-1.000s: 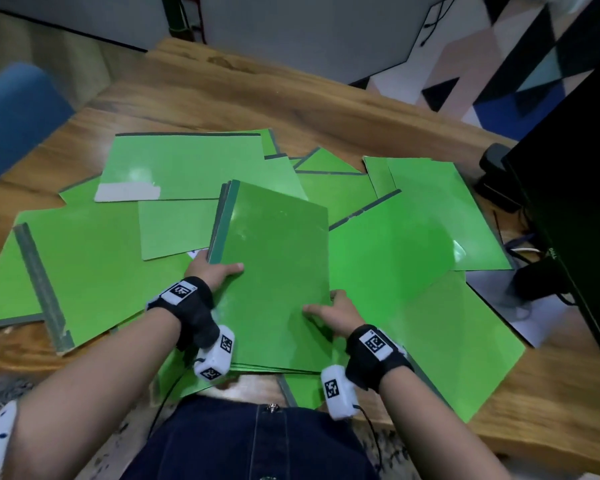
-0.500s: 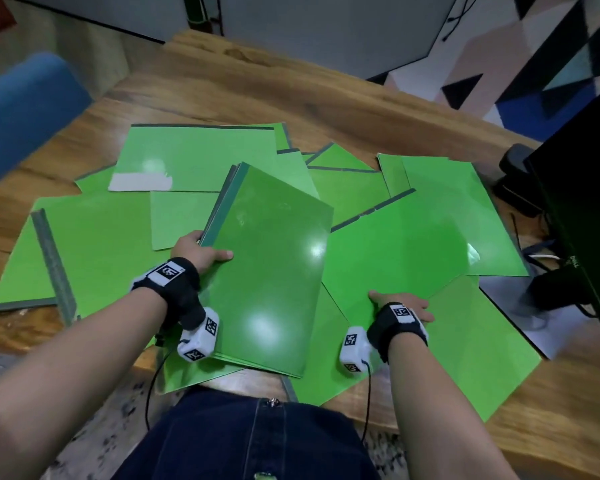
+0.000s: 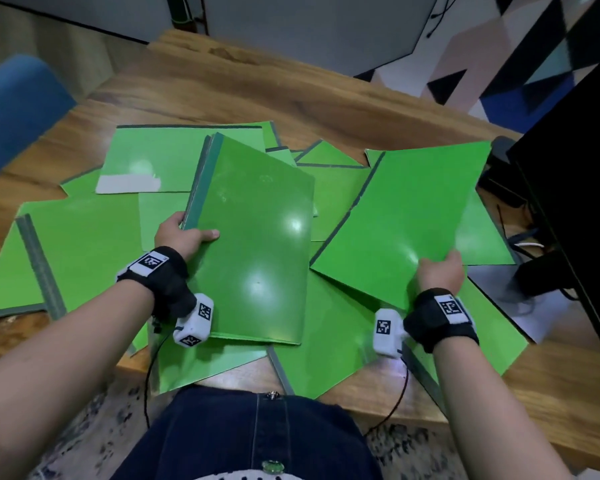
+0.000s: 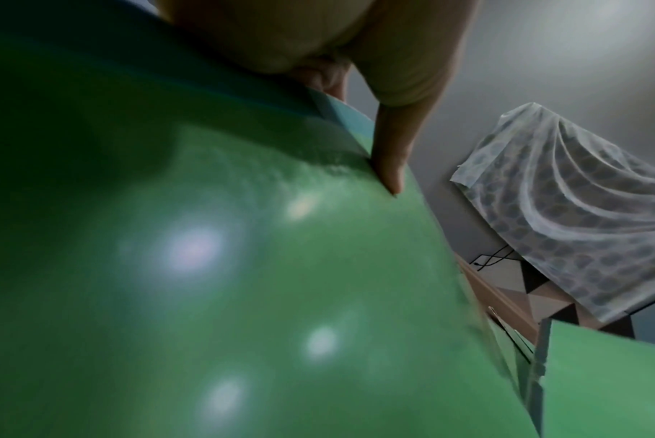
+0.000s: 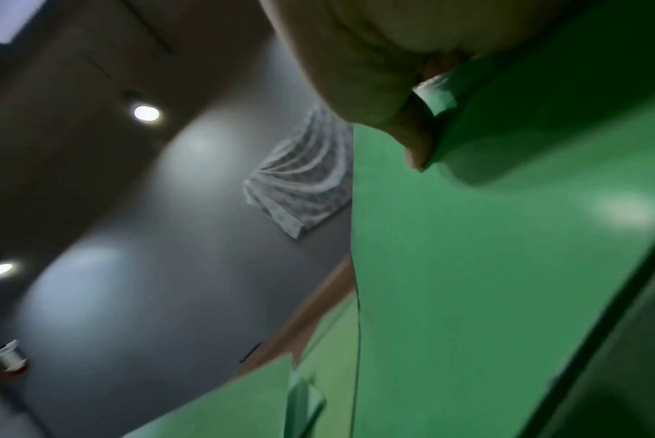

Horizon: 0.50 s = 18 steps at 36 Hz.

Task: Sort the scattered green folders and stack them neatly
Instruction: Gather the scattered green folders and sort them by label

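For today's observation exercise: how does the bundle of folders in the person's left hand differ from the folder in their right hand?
The stack shows several layered edges; the single folder looks like one. The left hand grips the stack near its dark spine; the right hand pinches the single folder at a plain corner. Both are glossy green and lifted off the pile.

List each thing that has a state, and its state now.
left hand: grips the gathered stack
gathered stack: held by its spine edge, tilted
right hand: grips the single folder
single folder: lifted off the pile
scattered folders: lying flat, overlapping, unsorted
table: partly covered by folders
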Tool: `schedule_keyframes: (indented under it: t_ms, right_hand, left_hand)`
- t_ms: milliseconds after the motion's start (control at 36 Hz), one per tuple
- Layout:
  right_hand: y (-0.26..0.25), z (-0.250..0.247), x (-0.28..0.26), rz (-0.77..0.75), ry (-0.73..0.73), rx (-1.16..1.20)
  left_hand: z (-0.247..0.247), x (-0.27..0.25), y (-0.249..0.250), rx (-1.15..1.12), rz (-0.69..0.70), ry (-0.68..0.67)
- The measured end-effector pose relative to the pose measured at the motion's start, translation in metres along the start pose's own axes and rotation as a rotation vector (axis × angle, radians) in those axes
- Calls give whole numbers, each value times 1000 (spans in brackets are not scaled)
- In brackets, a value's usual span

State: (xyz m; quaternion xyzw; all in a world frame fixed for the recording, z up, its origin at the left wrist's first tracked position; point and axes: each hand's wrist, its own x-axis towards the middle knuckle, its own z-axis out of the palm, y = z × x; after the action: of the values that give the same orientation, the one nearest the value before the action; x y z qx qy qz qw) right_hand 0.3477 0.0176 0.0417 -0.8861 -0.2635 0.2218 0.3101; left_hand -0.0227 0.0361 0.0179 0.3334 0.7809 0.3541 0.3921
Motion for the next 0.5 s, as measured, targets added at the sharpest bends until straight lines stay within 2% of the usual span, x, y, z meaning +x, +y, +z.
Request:
schedule_keyframes:
  t_ms: [139,222,361,500]
  right_hand:
    - [-37,-27,-2,-259,100,81]
    - [-53,-29,-1,-317,72,156]
    - [-74,-10,-7,-149,-160,411]
    - [-82,38,-29,70,-451,396]
  left_hand:
    - [-5,1,-14,-16,-64,45]
    - [-12,2,-25,-29,-99,70]
    - [-29,5,-40,-84,-142,124]
    - [-46,12,-52,-116,-175,150]
